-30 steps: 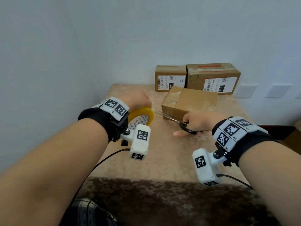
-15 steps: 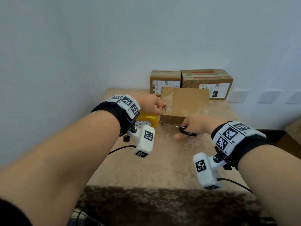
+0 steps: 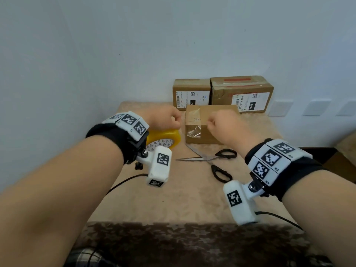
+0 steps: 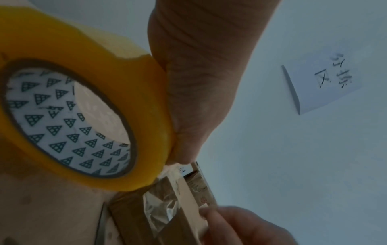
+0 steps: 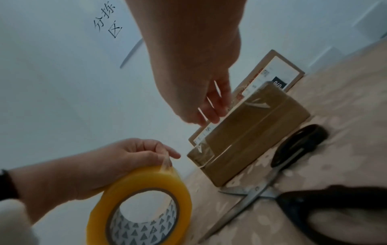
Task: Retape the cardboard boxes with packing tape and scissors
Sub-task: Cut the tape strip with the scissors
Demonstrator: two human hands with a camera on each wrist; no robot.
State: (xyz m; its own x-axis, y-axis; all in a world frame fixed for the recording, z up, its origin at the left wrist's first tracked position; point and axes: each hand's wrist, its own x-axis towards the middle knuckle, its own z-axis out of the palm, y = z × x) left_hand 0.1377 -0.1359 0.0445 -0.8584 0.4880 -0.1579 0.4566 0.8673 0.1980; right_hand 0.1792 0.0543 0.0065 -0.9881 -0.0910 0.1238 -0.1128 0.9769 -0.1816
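A small brown cardboard box (image 3: 210, 138) stands mid-table with crumpled clear tape on its left front. My right hand (image 3: 211, 123) is above its near top edge and pinches a clear tape strip (image 5: 215, 92) there, as the right wrist view shows. Left of the box, my left hand (image 3: 176, 120) grips the yellow packing tape roll (image 3: 165, 137) from above, with the roll's loose end under its fingertips (image 5: 167, 163). The black-handled scissors (image 3: 206, 158) lie open on the table in front of the box, held by neither hand.
Two more labelled cardboard boxes (image 3: 190, 93) (image 3: 240, 91) stand against the wall behind. The beige table (image 3: 183, 199) ends in a front edge near me. Camera cables trail from both wrists. A wall closes the left side.
My right hand has put the scissors down open on the table and risen to the box's top edge. The left hand still grips the roll, slightly left of the box.
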